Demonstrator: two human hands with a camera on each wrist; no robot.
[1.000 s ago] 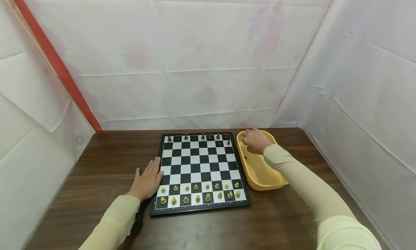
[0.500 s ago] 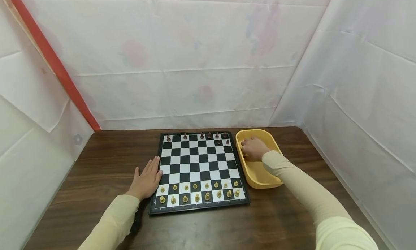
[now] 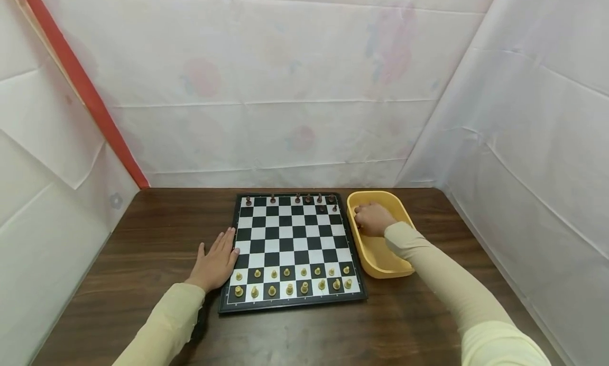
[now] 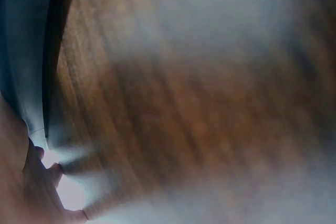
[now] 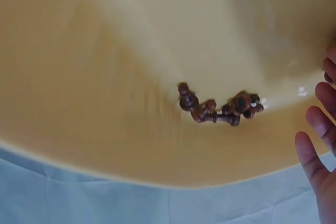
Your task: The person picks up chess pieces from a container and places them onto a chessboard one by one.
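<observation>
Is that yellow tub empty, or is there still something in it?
Not empty. The right wrist view shows a small cluster of dark chess pieces lying on the floor of the yellow tub.

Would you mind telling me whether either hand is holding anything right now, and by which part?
Nothing is visibly held. The left hand rests flat against the chessboard edge; the right hand is inside the yellow tub, fingers open beside the dark chess pieces.

We saw a black-and-white chequered board [image 3: 291, 249], pale yellow pieces [image 3: 290, 281], dark brown pieces [image 5: 218, 106] in a yellow tub [image 3: 380, 263], and a dark wood-grain worktop [image 3: 142, 239].
</observation>
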